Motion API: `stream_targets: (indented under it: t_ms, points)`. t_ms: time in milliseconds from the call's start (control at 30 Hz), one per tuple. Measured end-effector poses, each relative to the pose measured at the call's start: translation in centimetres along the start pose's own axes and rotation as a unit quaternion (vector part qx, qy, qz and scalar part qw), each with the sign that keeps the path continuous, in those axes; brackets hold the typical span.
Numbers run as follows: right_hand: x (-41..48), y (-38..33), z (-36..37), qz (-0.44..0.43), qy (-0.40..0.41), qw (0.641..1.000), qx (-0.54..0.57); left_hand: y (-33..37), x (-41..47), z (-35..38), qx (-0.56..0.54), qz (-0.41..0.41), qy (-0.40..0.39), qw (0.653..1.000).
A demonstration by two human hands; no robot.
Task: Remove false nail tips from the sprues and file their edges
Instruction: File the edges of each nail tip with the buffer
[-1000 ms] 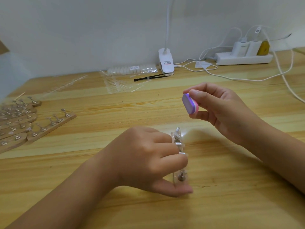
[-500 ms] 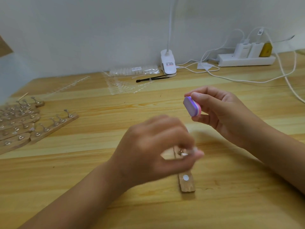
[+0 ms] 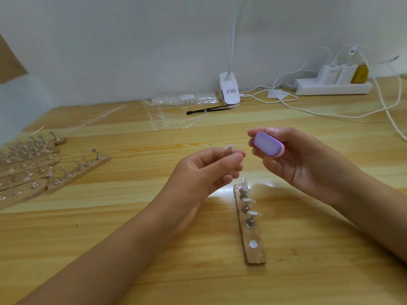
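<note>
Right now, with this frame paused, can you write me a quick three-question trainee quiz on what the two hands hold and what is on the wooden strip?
1. True or false: the right hand grips the purple file block above the table, not resting on it.
2. The left hand pinches: A) a small peg carrying a pale tip; B) the black brush; C) a white cable.
3. Fill in: on the wooden strip, the silver disc nearest the person has ____ peg standing on it.

Key: 1 true; 2 A; 3 no.
</note>
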State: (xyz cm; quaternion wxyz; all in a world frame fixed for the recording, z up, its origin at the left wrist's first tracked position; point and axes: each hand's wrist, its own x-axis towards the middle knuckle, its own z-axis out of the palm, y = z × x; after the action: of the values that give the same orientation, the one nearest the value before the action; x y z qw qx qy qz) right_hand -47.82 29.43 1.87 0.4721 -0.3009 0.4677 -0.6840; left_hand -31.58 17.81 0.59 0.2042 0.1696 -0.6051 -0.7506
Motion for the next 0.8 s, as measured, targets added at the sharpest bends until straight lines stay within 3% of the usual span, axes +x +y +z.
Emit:
stream_targets:
  t_ms: [200, 800]
  points:
    - [0.0, 0.0, 0.0, 0.001, -0.005, 1.000, 0.005, 0.2, 0.4, -0.2, -0.070, -0.027, 0.044, 0.996]
    - [-0.5, 1.1, 0.4, -0.059, -0.101, 0.983, -0.145, -0.4, 0.8, -0.6, -0.134, -0.039, 0.000, 0.990]
